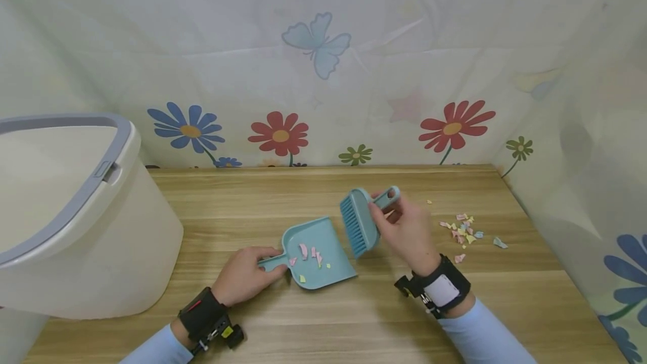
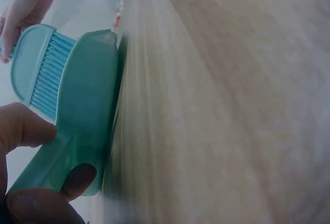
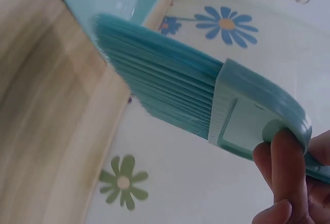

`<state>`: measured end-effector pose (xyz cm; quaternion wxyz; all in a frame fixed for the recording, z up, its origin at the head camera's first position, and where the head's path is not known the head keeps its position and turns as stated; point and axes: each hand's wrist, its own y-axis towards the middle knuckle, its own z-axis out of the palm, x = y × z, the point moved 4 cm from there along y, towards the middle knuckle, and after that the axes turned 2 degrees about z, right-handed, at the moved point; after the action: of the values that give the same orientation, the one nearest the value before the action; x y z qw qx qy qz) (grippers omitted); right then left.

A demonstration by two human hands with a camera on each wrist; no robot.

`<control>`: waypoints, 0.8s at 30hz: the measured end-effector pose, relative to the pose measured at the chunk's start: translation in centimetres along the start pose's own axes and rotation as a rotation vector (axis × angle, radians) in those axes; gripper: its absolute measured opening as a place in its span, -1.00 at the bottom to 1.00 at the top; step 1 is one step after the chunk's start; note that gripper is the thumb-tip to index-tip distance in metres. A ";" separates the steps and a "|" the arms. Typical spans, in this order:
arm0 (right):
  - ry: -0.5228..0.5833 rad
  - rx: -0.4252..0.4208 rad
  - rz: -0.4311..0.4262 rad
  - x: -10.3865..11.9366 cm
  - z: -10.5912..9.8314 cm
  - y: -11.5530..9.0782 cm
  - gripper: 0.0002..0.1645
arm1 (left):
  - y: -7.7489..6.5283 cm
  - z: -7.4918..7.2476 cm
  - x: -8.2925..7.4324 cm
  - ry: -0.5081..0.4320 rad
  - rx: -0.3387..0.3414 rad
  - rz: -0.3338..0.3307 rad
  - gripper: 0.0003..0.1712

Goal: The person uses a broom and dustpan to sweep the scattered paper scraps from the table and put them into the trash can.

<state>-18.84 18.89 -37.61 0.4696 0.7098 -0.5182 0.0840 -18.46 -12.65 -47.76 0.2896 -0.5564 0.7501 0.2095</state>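
- On the wood-grained worktop (image 1: 379, 319), our left hand (image 1: 247, 275) has its fingers clamped on the handle of a pale blue plastic dustpan (image 1: 333, 249), whose mouth faces right.
- Our right hand (image 1: 411, 235) has its fingers pinching the handle of a blue plastic brush with ribbed bristles (image 1: 361, 221), just beside that mouth; the bristles look lifted off the wood.
- A few small pink and yellow scraps (image 1: 303, 250) lie in the dustpan; a loose scatter of pink, yellow and blue bits (image 1: 462, 232) lies right of the brush.
- To sweep well, we should probably press the lip flat, set the bristles down beyond the scatter and draw left in short, low strokes, gathering strays first.
- We would keep the dustpan level; such light bits likely slide out easily.
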 end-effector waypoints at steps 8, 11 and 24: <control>-0.336 -0.046 -0.066 -1.4 -2.8 1.1 -0.77 | 0.0 -0.1 -0.2 -0.009 0.018 -0.005 -0.60; -0.474 -0.065 -0.090 -2.2 -3.8 1.4 -0.79 | -0.1 -0.1 -0.2 -0.007 0.016 -0.002 -0.60; -0.653 0.086 0.053 -4.3 -4.1 1.7 -0.83 | 0.0 0.0 -0.1 -0.007 0.011 0.000 -0.60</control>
<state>-20.72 24.76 -37.02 0.2459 0.7047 -0.6557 -0.1137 -18.49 -12.61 -47.68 0.2951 -0.5542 0.7502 0.2072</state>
